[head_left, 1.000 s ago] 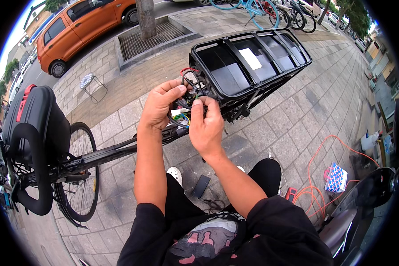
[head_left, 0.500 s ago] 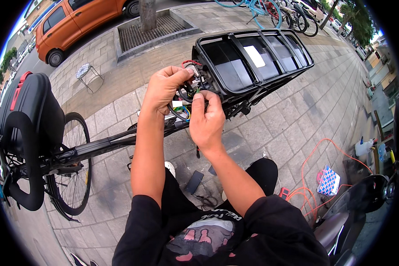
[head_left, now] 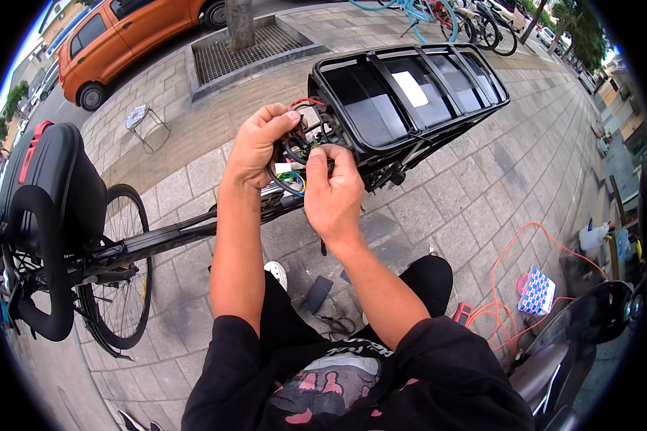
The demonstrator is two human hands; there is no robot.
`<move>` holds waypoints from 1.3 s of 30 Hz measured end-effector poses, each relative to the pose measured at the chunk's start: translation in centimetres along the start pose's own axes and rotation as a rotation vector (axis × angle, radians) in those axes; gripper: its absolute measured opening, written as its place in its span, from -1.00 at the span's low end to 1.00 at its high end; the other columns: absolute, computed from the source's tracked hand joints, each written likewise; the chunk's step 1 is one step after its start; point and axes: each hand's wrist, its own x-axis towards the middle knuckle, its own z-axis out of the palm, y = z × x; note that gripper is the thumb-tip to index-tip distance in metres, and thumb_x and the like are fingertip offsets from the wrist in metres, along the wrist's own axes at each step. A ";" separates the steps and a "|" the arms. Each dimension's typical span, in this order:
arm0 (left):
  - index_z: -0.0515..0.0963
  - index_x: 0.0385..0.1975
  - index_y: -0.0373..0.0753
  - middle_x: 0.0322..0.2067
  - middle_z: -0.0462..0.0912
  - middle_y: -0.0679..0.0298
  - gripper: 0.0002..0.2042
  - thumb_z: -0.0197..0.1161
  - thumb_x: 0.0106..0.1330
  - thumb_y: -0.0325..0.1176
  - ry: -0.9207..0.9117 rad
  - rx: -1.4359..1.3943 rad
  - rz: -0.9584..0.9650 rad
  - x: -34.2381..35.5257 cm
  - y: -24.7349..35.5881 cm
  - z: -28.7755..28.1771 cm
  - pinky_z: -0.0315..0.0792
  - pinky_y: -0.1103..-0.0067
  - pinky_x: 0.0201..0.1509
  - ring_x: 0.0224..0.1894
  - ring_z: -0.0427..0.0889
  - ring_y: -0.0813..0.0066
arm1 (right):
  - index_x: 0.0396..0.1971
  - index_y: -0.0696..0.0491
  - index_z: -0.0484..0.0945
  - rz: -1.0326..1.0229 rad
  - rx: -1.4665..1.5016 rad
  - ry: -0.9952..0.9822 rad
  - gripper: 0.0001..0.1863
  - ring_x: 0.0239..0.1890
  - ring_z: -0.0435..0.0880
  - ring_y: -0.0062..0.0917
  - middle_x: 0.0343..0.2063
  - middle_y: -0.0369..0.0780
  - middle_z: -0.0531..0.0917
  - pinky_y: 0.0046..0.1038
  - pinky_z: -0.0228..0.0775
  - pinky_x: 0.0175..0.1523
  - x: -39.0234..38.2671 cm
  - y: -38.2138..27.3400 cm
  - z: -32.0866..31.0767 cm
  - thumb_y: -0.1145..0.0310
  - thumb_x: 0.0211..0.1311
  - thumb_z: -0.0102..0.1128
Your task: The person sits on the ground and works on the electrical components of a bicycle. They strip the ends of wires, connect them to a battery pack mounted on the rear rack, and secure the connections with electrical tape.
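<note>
An electric bike lies across the paving, with a tangle of wires (head_left: 310, 129) exposed between its frame and the black rear rack (head_left: 381, 136). On the left of this tangle my left hand (head_left: 260, 144) is closed, thumb and forefinger pinching a dark wire. My right hand (head_left: 336, 188), just to the right and nearer me, pinches a thin wire with a green bit at its end between thumb and fingers. A black cable loop (head_left: 272, 171) hangs below my left hand. Beside it are a white connector (head_left: 283, 168) and blue and yellow wires. My fingers partly hide the wire ends.
Black frame tube (head_left: 172, 233) runs left to the front wheel (head_left: 126, 266) and a black bag (head_left: 54, 183). A dark flat box (head_left: 316, 294) lies between my feet. At right are an orange cord (head_left: 499, 287), a patterned box (head_left: 536, 291) and a scooter (head_left: 589, 330). A small stool (head_left: 140, 118) stands far left.
My left hand has shifted slightly left, away from my right hand, drawing its wire along. The right hand keeps its pinch, barely moved. My view has tilted a little.
</note>
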 end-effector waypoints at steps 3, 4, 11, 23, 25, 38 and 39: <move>0.60 -0.09 -0.24 -0.26 0.79 0.25 -0.84 0.44 0.46 -0.39 0.006 0.003 -0.001 -0.1 0.0 0.1 0.65 0.59 -0.23 -0.30 0.75 0.54 | -0.11 0.22 0.60 0.015 0.008 -0.013 -0.72 -0.40 0.79 -0.31 -0.40 -0.04 0.77 -0.25 0.60 -0.24 0.1 -0.2 0.0 0.25 0.61 0.21; 0.61 -0.10 -0.23 -0.26 0.79 0.25 -0.84 0.44 0.46 -0.39 0.000 0.003 -0.004 0.1 0.0 -0.1 0.65 0.59 -0.23 -0.31 0.75 0.55 | -0.11 0.22 0.59 0.004 -0.007 -0.017 -0.72 -0.40 0.79 -0.30 -0.40 -0.04 0.77 -0.24 0.60 -0.24 0.1 -0.3 0.0 0.25 0.61 0.21; 0.61 -0.11 -0.22 -0.26 0.81 0.26 -0.84 0.46 0.47 -0.39 0.023 0.008 0.022 0.3 -0.4 -0.5 0.64 0.63 -0.29 -0.38 0.72 0.61 | -0.05 0.20 0.55 -0.053 -0.009 0.008 -0.72 -0.42 0.75 -0.30 -0.41 -0.05 0.73 -0.23 0.56 -0.25 -0.6 0.3 0.0 0.24 0.66 0.14; 0.59 -0.09 -0.20 -0.24 0.81 0.23 -0.84 0.45 0.47 -0.44 -0.023 -0.018 0.052 0.6 -0.7 -1.2 0.68 0.63 -0.22 -0.36 0.72 0.63 | -0.09 0.21 0.58 -0.024 0.027 0.006 -0.72 -0.44 0.75 -0.33 -0.43 -0.08 0.74 -0.27 0.58 -0.27 -0.5 0.2 0.0 0.25 0.63 0.18; 0.59 -0.09 -0.20 -0.24 0.81 0.22 -0.85 0.44 0.47 -0.45 -0.035 -0.020 0.053 0.6 -0.7 -1.2 0.69 0.62 -0.21 -0.35 0.73 0.62 | -0.10 0.21 0.59 -0.023 0.013 0.007 -0.73 -0.43 0.78 -0.32 -0.42 -0.07 0.76 -0.27 0.59 -0.27 -0.4 0.1 0.0 0.25 0.62 0.20; 0.64 -0.09 -0.22 -0.26 0.79 0.28 -0.85 0.47 0.44 -0.47 -0.017 0.067 0.092 -0.4 0.2 0.1 0.66 0.62 -0.20 -0.27 0.75 0.58 | -0.11 0.22 0.61 0.050 0.004 -0.057 -0.71 -0.42 0.83 -0.26 -0.44 -0.05 0.79 -0.25 0.62 -0.26 0.5 -0.9 -0.4 0.25 0.56 0.23; 0.64 -0.09 -0.23 -0.26 0.79 0.29 -0.84 0.48 0.44 -0.48 -0.019 0.063 0.093 -0.4 0.2 0.3 0.66 0.62 -0.20 -0.26 0.75 0.58 | -0.11 0.22 0.61 0.058 0.005 -0.060 -0.71 -0.43 0.83 -0.27 -0.45 -0.05 0.79 -0.25 0.62 -0.26 0.5 -0.9 -0.5 0.25 0.56 0.24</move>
